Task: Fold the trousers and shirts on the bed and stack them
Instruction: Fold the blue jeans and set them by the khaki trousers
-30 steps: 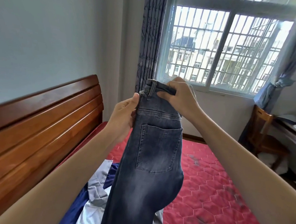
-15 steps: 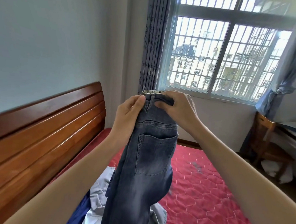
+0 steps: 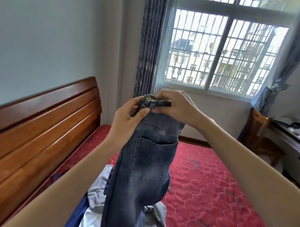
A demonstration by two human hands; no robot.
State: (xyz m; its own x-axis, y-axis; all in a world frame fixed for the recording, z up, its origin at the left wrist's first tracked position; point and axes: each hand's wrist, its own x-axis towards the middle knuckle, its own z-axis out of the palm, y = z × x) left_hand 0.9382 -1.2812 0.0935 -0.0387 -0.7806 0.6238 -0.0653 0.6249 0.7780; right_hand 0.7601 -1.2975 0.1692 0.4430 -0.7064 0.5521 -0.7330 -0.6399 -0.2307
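Your left hand (image 3: 127, 119) and right hand (image 3: 176, 107) are raised in front of you, above the bed (image 3: 211, 187), and both grasp the waistband of a pair of blue-grey jeans (image 3: 145, 169). The left hand pinches the bunched left end of the waistband between thumb and curled fingers; its palm faces the cloth. The right hand closes over the waistband from the far side, fingers curled over the top edge, thumb pressed against the near face just beside the left thumb. The two hands almost touch at the gathered belt loop.

The jeans hang straight down from this grip, back pocket toward you, doubled lengthwise so the legs fall together. Their lower part drops out of view at the bottom edge, in front of a loose heap of garments (image 3: 94, 208) lying on the bed: pale grey, white and dark blue cloth, unfolded, near the wooden headboard (image 3: 39, 133) on your left.

The bed carries a red quilted mattress cover. Beyond it stands a barred window (image 3: 219, 52) with grey-blue curtains (image 3: 148, 43) at either side. At the right, a wooden chair (image 3: 260, 136) stands beside a table (image 3: 291, 139) bearing small items too blurred to identify.
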